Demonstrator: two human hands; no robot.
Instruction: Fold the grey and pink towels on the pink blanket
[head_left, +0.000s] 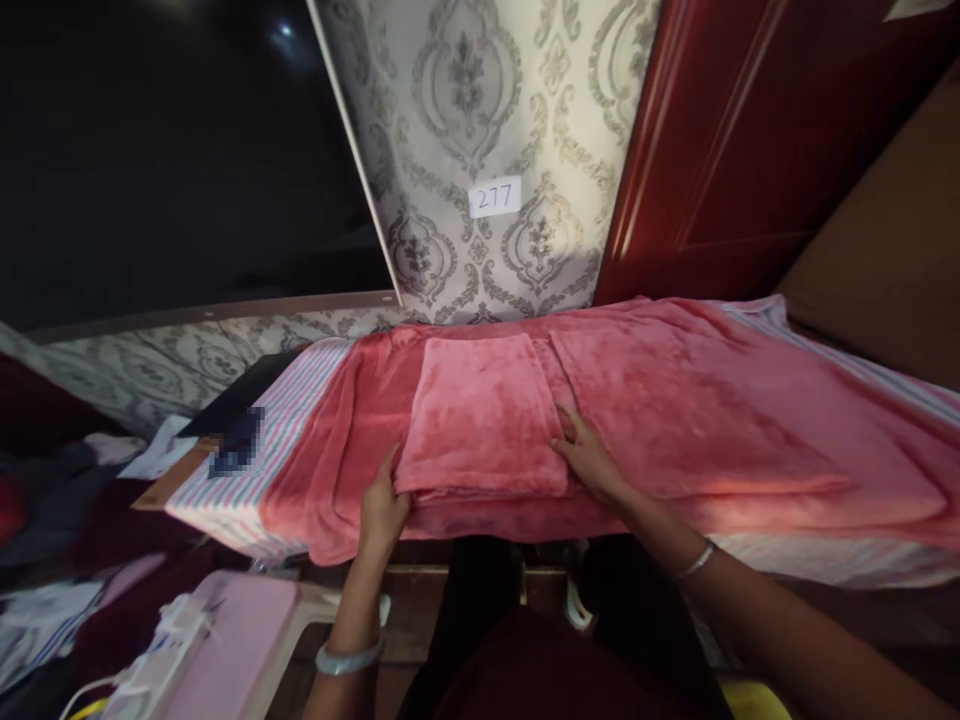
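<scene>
A pink fleece blanket [484, 410] lies in a neat folded rectangle in front of me, on top of a wider spread of the same pink plush cloth. At its near left corner, my left hand [384, 508] grips the edge, with the fingertips partly hidden by the fabric. My right hand [589, 458] holds the opposite edge, thumb and index finger showing against the side of the fold. To the right, another flat pink plush layer [675, 410] stretches toward the far end.
A striped cloth [292, 400] covers the bench under the blanket. Behind stand a dark screen [187, 150] and patterned wallpaper with a paper label [495, 197] reading 277. A power strip [161, 650] rests on a pink-topped stool [240, 630] at lower left, near piled clothes.
</scene>
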